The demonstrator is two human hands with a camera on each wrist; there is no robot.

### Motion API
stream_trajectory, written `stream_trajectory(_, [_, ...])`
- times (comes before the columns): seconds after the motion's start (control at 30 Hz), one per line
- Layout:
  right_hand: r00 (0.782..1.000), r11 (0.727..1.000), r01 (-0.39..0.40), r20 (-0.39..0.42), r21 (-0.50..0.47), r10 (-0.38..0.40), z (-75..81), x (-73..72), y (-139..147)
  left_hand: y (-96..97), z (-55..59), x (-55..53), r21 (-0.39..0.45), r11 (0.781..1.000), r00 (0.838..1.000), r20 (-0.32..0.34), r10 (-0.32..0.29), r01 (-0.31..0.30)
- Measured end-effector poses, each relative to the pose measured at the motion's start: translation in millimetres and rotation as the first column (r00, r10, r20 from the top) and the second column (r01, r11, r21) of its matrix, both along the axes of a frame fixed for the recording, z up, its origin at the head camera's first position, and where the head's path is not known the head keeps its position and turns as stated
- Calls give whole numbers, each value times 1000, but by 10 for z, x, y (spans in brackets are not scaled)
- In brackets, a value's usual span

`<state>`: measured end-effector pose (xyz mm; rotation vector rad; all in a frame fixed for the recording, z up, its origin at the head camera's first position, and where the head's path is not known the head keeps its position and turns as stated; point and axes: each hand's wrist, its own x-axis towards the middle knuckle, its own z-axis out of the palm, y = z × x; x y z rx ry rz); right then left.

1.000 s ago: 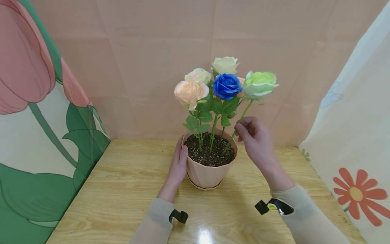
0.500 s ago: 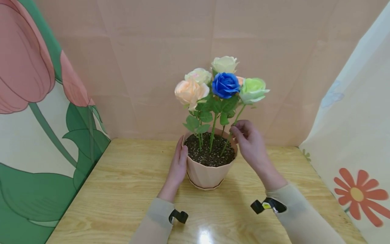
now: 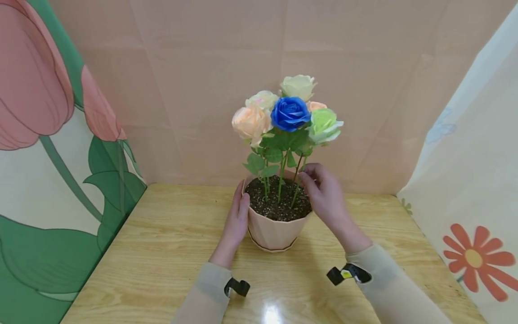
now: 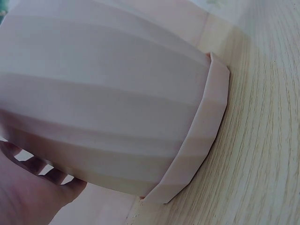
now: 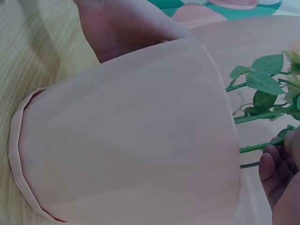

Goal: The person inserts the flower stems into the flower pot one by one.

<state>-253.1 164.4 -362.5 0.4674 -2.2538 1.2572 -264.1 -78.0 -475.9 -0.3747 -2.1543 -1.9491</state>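
Observation:
A pale pink flower pot (image 3: 277, 231) full of dark soil (image 3: 269, 211) stands on a matching saucer (image 4: 206, 112). My left hand (image 3: 236, 218) holds its left side, thumb near the rim and fingers round behind. With thumb and fingertips, my right hand (image 3: 327, 195) pinches the stem of a green rose (image 3: 325, 126), whose lower end meets the soil at the pot's right. A blue rose (image 3: 290, 114) rises in the middle. Around it are a peach rose (image 3: 251, 122), a cream rose (image 3: 298, 86) and others partly hidden. In the right wrist view, the pinched green stem (image 5: 253, 148) runs beyond the rim.
The pot is on a wood-grain table (image 3: 174, 234). A plain pinkish cloth (image 3: 202, 90) hangs close behind. Printed panels flank the table, one with tulips (image 3: 32, 76) at left, one with a red flower (image 3: 473, 258) at right. Each wrist carries a black strap (image 3: 236, 287).
The right hand has moved left and slightly down with the green rose, bringing its bloom beside the blue one. The blue rose has shifted a little left. The left hand and pot stay put.

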Motion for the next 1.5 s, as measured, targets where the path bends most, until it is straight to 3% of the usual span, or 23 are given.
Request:
stream_trajectory(0.43, [994, 998, -1, -109, 58, 7, -112, -31, -93, 19, 1, 6, -3, 1000, 1000, -5, 9, -9])
stream_trajectory(0.83, [990, 999, -14, -137, 41, 19, -195, -108, -120, 30, -25, 4, -8, 1000, 999, -32, 19, -19])
stream_trajectory(1.5, [984, 994, 44, -174, 101, -26, -259, -109, -118, 44, -8, 7, 1, 1000, 999, -41, 9, -9])
